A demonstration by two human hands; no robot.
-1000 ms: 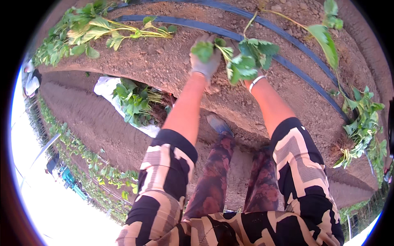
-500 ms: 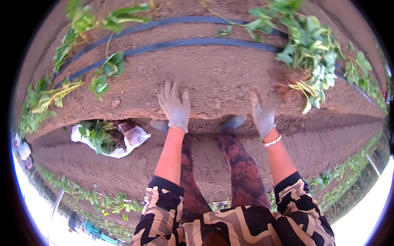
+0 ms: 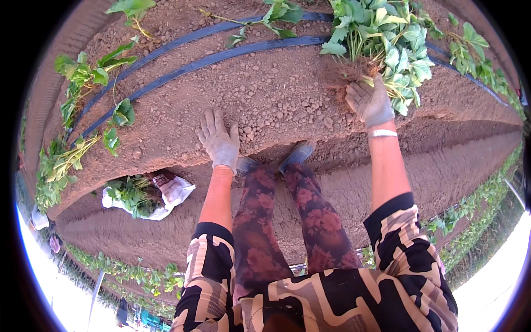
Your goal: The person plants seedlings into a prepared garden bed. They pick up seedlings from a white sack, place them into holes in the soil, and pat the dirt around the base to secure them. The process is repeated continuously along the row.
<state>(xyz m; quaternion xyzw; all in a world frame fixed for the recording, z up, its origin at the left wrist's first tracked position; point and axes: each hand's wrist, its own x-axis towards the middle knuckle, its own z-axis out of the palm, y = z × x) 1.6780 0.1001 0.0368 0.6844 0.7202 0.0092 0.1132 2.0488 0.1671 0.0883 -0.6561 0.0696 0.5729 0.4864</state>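
White sack (image 3: 176, 192) w/ plants (image 3: 133, 195) nearest, well left of leafy bunch (image 3: 395, 52); hands apart: L hand (image 3: 220, 141), fingers spread, over bed (image 3: 276, 83), left of bunch; R hand (image 3: 373, 105), thumb & fingers parted, at bunch's roots (image 3: 357, 67), contact unclear; bunch lies on bed across 2 black hoses (image 3: 265, 46).

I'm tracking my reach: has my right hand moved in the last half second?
Yes: against the leafy plant pile, your right hand has moved forward and rightward, closer to its roots.

No readable text, labels or signs.
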